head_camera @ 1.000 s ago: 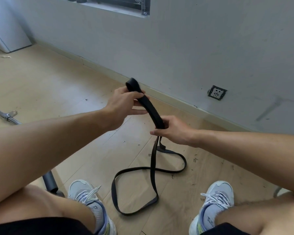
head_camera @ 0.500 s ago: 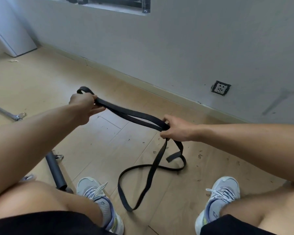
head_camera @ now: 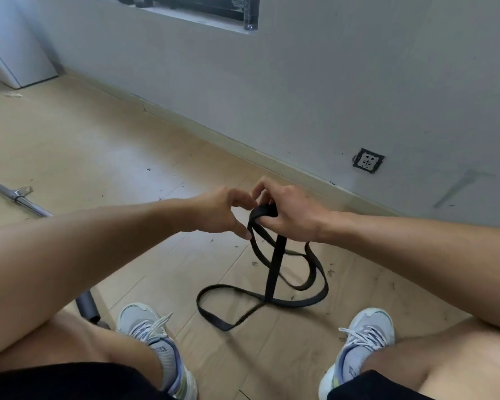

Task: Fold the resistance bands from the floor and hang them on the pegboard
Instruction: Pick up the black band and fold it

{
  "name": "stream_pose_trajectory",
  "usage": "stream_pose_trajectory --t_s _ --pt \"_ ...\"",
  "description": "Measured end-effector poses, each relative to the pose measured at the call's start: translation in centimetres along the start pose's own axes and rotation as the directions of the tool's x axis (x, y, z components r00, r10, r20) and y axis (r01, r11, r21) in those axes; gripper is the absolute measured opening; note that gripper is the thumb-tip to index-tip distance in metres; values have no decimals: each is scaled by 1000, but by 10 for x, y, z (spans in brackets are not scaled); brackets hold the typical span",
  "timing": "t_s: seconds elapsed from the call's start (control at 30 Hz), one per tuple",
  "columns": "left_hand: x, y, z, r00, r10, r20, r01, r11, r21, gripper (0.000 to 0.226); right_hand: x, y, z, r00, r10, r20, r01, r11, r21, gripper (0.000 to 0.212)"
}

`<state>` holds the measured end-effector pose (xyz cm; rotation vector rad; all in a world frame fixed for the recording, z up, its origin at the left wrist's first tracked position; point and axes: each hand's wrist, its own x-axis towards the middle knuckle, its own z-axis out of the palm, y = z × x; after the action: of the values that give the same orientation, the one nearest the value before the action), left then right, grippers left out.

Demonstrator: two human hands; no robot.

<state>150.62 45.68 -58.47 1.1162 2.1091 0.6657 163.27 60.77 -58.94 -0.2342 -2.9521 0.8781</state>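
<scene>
Half a second after the left hand (head_camera: 220, 210) held one end of the flat black rubber resistance band (head_camera: 273, 272) stretched far out to the left, both hands have come together in front of the person's knees. Gone is the taut span between them; its folded top is now gathered at the right hand (head_camera: 286, 212).

Seen from the head camera, the right hand grips the bunched fold of the band, fingers curled over it. Close beside it, the left hand touches the fold with thumb and fingertips, fingers bent; whether it actually pinches the strap cannot be told. Below the hands several strands hang down and cross, and the remaining length lies in loose loops on the pale wooden plank floor (head_camera: 98, 157), between a pair of light grey laced sneakers (head_camera: 156, 342). The lower loops are blurred.

To the left a chrome metal bar (head_camera: 20, 197) lies on the floor, and a dark cylindrical handle (head_camera: 87, 307) shows beside the left knee. A white wall socket (head_camera: 368, 160) sits low on the grey wall (head_camera: 329, 82).
</scene>
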Motion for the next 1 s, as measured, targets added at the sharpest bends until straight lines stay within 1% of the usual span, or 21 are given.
stream_pose_trajectory --t_s 0.03,0.1,0.2,0.33,0.4,0.5,0.57,0.6,0.67,0.7,0.77,0.87,0.93,1.0 --pt "2 1 3 1000 22 -18 -23 1000 -16 45 0 0 -1 1000 20 -19 -20 999 41 33" --pt "4 3 5 995 44 -89 -46 999 -21 33 1 -1 -4 998 41 -40 -38 997 68 36" --pt "5 5 1 988 75 -134 -71 997 31 28 0 0 -5 998 44 -42 -40 996 82 39" --pt "0 7 -6 978 122 -167 -85 973 213 17 0 2 -4 998 63 -9 -63 996 64 40" --pt "-1 8 -9 965 169 -198 -122 965 233 13 0 3 -5 997 80 -13 -78 992 97 41" --pt "-5 11 -13 943 229 -240 -192 967 170 11 2 7 -6 991 132 15 -132 963 237 44" --pt "-7 12 -16 925 229 -305 -204 973 110 8 0 11 -8 985 148 92 -168 942 290 38" --pt "-8 13 -18 916 206 -345 -201 978 48 8 -1 13 -8 978 151 145 -188 940 286 35" --pt "-10 14 -23 903 142 -405 -218 965 -146 11 -4 19 -6 958 172 231 -229 941 249 30" --pt "-11 14 -26 896 115 -428 -234 943 -237 13 -5 22 -6 950 187 249 -248 937 245 29" --pt "-13 15 -31 881 72 -468 -249 911 -327 14 -5 28 -5 946 213 245 -279 918 282 26" --pt "-13 8 -33 880 34 -474 -221 912 -346 10 -2 34 -7 942 258 213 -319 885 339 30" --pt "-11 -1 -35 884 23 -467 -179 939 -293 10 0 38 -9 942 284 177 -329 881 340 26" --pt "-10 -10 -37 892 6 -451 -111 972 -207 12 2 42 -12 942 309 134 -336 887 317 31"
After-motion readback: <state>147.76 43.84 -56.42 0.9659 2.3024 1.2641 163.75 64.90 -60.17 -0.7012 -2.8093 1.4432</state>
